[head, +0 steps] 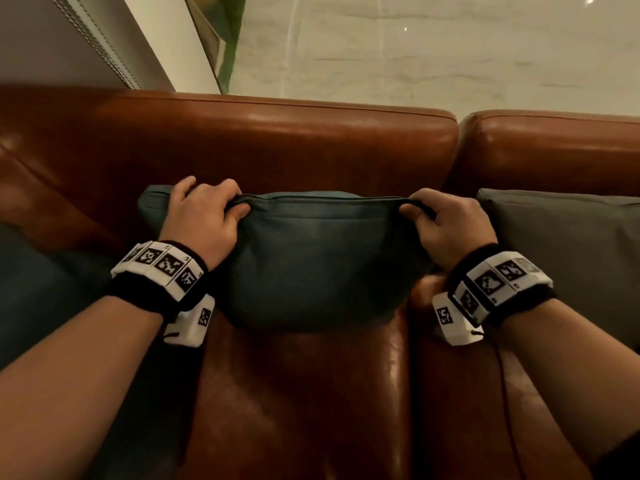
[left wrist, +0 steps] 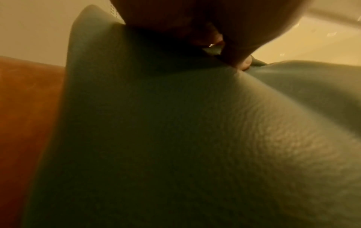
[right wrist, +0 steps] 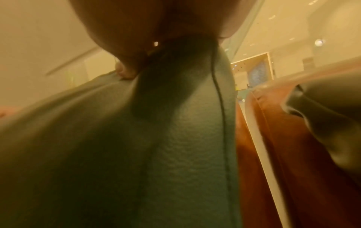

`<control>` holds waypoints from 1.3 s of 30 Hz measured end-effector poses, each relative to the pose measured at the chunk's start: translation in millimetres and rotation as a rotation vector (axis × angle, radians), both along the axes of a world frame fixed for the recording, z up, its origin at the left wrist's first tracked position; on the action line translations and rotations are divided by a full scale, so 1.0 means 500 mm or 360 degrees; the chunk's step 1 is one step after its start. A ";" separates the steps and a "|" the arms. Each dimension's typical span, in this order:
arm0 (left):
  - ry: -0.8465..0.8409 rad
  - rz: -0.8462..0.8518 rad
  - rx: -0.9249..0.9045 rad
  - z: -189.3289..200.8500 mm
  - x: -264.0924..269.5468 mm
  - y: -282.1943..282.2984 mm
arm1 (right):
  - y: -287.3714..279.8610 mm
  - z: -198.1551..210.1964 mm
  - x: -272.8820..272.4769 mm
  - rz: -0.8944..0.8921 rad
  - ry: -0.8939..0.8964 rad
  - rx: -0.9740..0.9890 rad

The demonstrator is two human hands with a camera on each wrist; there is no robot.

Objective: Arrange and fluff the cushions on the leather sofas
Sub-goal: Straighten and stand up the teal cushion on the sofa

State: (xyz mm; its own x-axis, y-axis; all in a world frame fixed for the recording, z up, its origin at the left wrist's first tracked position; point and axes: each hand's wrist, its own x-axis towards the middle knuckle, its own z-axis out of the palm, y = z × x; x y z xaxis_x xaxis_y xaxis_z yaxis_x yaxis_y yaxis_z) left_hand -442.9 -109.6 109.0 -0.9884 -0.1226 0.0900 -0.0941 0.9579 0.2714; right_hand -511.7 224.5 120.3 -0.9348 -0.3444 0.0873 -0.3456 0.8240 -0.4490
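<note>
Pale marble wall [head: 433,53] and slatted blind [head: 93,39], warm dim light.

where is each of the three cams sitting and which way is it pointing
Head: worn on the head, looking down at the brown leather sofa; both forearms, left hand and right hand gripping the teal cushion by its top edge.
Left wrist: under the left hand, looking up along the cushion; fingers pinch it.
Right wrist: under the right hand, same upward look; fingers show, grey cushion beside.
Shared: all three show the teal cushion.
</note>
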 end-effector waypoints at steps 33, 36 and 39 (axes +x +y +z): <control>-0.0424 -0.0352 -0.0071 -0.102 -0.139 0.066 | -0.216 -0.076 -0.068 -0.0077 -0.0342 0.0632; -0.0444 -0.0320 0.0144 -0.091 -0.144 0.072 | -0.216 -0.062 -0.062 -0.0108 -0.0326 0.0362; -0.0328 -0.0256 0.0259 -0.073 -0.144 0.065 | -0.217 -0.059 -0.049 -0.0083 -0.0303 0.0182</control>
